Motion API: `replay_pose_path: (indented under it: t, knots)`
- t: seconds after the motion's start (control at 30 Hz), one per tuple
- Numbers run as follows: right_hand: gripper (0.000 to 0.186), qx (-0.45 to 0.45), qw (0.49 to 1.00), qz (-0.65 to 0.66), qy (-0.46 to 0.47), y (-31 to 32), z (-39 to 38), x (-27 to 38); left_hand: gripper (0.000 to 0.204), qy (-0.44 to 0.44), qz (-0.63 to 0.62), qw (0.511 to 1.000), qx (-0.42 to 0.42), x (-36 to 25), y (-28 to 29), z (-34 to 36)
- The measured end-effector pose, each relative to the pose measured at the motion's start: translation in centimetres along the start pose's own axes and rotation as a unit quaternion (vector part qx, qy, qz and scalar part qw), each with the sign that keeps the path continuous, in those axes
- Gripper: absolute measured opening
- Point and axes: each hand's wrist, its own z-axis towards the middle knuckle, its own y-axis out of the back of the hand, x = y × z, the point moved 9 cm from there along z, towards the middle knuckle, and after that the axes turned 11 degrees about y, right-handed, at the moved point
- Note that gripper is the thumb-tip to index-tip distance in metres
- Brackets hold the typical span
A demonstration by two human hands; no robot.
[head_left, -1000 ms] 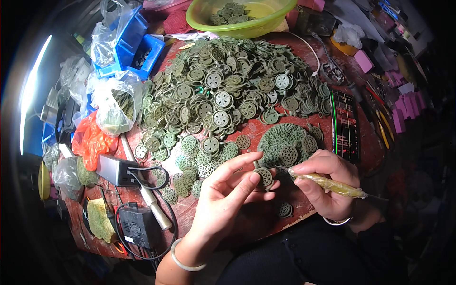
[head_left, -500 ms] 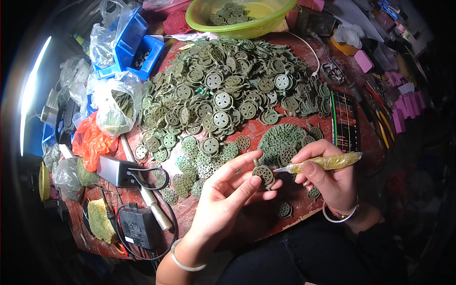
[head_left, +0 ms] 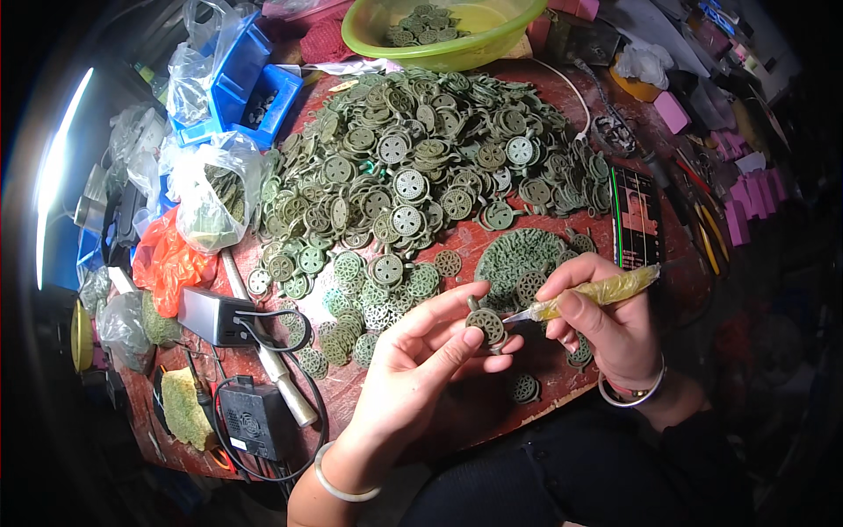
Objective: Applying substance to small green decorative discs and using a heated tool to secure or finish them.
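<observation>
Between the thumb and fingers of my left hand [head_left: 417, 347] is a round green openwork pendant [head_left: 485, 327] with a loop on top. My right hand [head_left: 606, 321] grips a thin pointed carving tool [head_left: 606, 290] like a pen; its handle is wrapped in yellow. The tool's tip meets the pendant's right edge, or comes very close to it. Just beyond my hands lies a rough green disc-shaped pad [head_left: 518, 259] with a few pendants by its right side. Behind it rises a big heap of similar green pendants [head_left: 421, 158], and flat openwork discs [head_left: 351, 338] lie left of my left hand.
A phone [head_left: 637, 215] and pliers [head_left: 709, 233] lie on the right. A yellow-green basin [head_left: 448, 57] stands at the back. Blue bins [head_left: 272, 105], plastic bags [head_left: 206, 202], a grey box [head_left: 211, 316], a black adapter [head_left: 255, 417] with cables and a metal rod [head_left: 285, 386] crowd the left.
The tool's back end has tipped up and shifted slightly left, with my right hand moving a little left. My left hand and the pendant stay almost still. The phone's screen picture has changed.
</observation>
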Motion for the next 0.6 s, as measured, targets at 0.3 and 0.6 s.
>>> replay_pose_path:
  t: [0.3, 0.6]
  knots:
    - [0.019, 0.008, 1.0, 0.0, -0.014, -0.23, -0.07, -0.1, 0.045, 0.004, -0.005, 1.0, 0.005, -0.06, -0.08, -0.07]
    - [0.019, 0.011, 1.0, -0.003, -0.007, 0.04, -0.04, 0.14, 0.041, 0.0, -0.025, 0.999, 0.025, -0.34, -0.51, -0.12]
